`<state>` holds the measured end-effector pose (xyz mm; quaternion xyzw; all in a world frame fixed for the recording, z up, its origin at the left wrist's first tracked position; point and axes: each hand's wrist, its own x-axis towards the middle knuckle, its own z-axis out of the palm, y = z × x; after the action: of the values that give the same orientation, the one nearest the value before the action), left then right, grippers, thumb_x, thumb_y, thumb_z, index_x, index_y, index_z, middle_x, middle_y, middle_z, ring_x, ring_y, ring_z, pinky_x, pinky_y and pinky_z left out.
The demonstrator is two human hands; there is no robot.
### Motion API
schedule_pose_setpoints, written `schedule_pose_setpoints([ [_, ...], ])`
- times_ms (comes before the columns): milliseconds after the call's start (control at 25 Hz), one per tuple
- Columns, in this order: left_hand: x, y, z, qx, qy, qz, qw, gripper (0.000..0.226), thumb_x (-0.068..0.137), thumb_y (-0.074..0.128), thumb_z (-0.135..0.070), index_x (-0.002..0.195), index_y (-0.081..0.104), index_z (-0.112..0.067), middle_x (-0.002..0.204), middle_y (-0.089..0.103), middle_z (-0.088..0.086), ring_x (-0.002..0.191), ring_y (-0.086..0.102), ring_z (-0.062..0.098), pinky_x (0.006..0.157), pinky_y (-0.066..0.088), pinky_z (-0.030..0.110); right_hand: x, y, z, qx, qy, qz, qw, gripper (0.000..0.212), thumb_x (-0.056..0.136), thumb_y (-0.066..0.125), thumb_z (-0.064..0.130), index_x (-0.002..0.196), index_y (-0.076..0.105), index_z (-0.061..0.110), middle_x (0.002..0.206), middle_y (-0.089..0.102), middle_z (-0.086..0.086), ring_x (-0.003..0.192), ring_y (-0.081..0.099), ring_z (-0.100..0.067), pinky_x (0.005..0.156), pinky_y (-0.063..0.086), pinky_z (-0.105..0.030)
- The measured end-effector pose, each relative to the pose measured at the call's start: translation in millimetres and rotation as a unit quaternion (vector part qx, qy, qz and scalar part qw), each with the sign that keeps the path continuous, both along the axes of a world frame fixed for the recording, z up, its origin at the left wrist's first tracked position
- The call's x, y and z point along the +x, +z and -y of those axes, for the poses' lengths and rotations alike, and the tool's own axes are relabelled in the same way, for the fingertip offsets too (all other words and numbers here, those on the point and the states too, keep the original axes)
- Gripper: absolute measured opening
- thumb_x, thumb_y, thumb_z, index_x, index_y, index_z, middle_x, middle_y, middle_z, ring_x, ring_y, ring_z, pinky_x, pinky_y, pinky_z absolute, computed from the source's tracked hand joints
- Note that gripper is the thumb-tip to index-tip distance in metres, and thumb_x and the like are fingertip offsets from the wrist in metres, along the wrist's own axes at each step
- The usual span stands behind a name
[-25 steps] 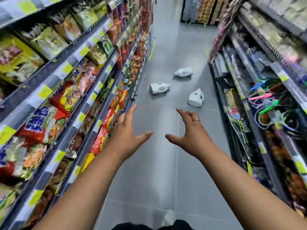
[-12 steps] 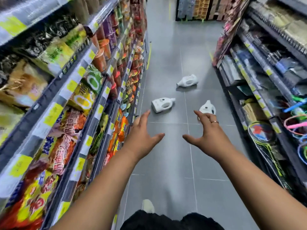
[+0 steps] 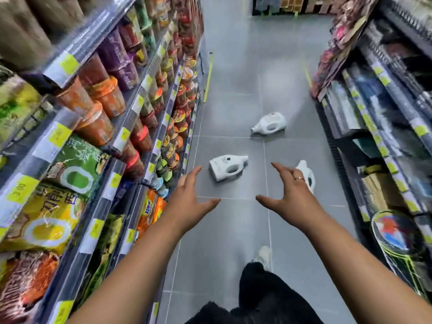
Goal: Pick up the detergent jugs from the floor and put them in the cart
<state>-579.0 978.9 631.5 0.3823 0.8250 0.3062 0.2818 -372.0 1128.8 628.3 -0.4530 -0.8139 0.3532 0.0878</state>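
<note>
Detergent jugs (image 3: 228, 167), label text unreadable

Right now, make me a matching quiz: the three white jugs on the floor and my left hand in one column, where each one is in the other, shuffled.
Things:
1. far jug
2. middle jug
3. right jug
4. left hand

Places:
A. partly hidden behind the right hand
B. farthest down the aisle
C. open, above the floor, nearest the snack shelves
D. on its side between both hands

Pairs: 1-B, 2-D, 3-A, 4-C
</note>
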Motion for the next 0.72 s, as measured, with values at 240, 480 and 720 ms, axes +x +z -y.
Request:
schedule_pose_setpoints([
  [240, -49, -29, -157, -0.042, 0.066, 0.003, 0.997, 0.091, 0.079, 0.077, -0.041, 0.152, 0.024, -0.029, 0.154, 0.026, 0.007, 0.138, 0.036, 0.024, 0.109, 0.030, 0.031, -72, -15, -169, 0.004, 0.070, 0.065, 0.995, 0.096, 0.077, 0.075, 0.048, 0.152, 0.016, 0.037, 0.151, 0.025, 0.000, 0.134, 0.037, -0.025, 0.102, 0.036, -0.035],
  [480, -115, -92, -263, -0.101, 0.071, 0.048, 0.991, 0.088, 0.080, 0.076, -0.040, 0.151, 0.026, -0.030, 0.151, 0.029, 0.007, 0.135, 0.038, 0.024, 0.106, 0.034, 0.032, -160, -83, -288, -0.051, 0.111, 0.084, 0.989, 0.096, 0.076, 0.077, 0.045, 0.152, 0.020, 0.033, 0.150, 0.027, -0.002, 0.134, 0.037, -0.028, 0.103, 0.037, -0.037],
  [720, -191, -217, -378, -0.110, 0.117, 0.079, 0.984, 0.082, 0.078, 0.077, -0.034, 0.147, 0.034, -0.028, 0.140, 0.039, 0.006, 0.129, 0.044, 0.023, 0.092, 0.029, 0.021, -242, -201, -396, -0.071, 0.098, 0.116, 0.986, 0.105, 0.072, 0.079, 0.049, 0.154, 0.016, 0.031, 0.151, 0.027, -0.007, 0.135, 0.037, -0.031, 0.104, 0.036, -0.038],
])
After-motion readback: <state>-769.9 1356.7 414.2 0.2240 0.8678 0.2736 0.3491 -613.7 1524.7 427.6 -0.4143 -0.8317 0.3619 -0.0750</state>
